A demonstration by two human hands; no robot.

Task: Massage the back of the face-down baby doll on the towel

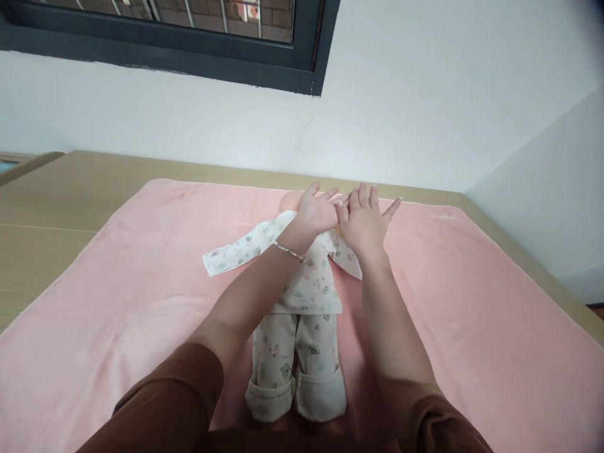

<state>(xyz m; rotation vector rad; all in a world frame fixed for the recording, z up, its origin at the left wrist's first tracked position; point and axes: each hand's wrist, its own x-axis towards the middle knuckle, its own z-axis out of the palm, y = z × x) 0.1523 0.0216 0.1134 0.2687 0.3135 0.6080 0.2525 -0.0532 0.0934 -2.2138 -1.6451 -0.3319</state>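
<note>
On its back lies a baby doll in a white printed top [315, 289] and matching trousers [314, 340] with rolled cuffs. Beside my left wrist shows the rounded top of the doll's head [290, 201]; the rest of it is hidden behind my hands. My left hand [321, 211] is over the head and neck area with its fingers spread. Close against it, at the doll's right-hand shoulder in view, my right hand [365, 220] is spread too. A small yellow patch shows between the hands, too covered to name. One sleeve [236, 255] stretches out to the left.
A pink mat [155, 283] lies under the doll on a wooden table [61, 195]. Behind the table rises a white wall [401, 94], with a dark-framed window [302, 69] at the upper left.
</note>
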